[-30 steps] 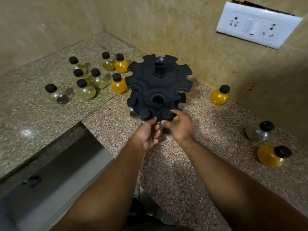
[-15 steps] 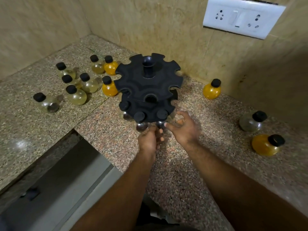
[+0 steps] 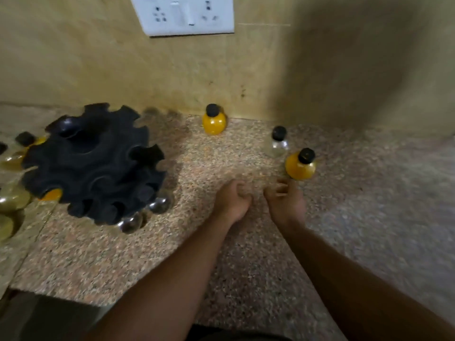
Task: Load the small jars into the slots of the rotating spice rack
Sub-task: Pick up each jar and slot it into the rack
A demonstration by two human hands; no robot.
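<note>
The black rotating spice rack [image 3: 96,163] stands at the left on the granite counter, with clear jars [image 3: 157,205] hanging in its lower front slots. To its right stand three loose jars: a yellow jar [image 3: 213,122] by the wall, a clear jar [image 3: 277,143], and a nearer yellow jar [image 3: 300,167]. My left hand [image 3: 231,200] hovers over the counter with fingers curled, holding nothing. My right hand [image 3: 285,200] is beside it, fingers apart, its fingertips just short of the nearer yellow jar.
More yellow and pale jars [image 3: 12,198] sit at the far left behind and beside the rack. A white wall socket [image 3: 187,16] is above on the tiled wall. The counter's front edge [image 3: 61,295] drops off at the lower left.
Both hands have left the rack's front and moved right toward the three loose jars. The view has swung right, so the rack now sits at the left.
</note>
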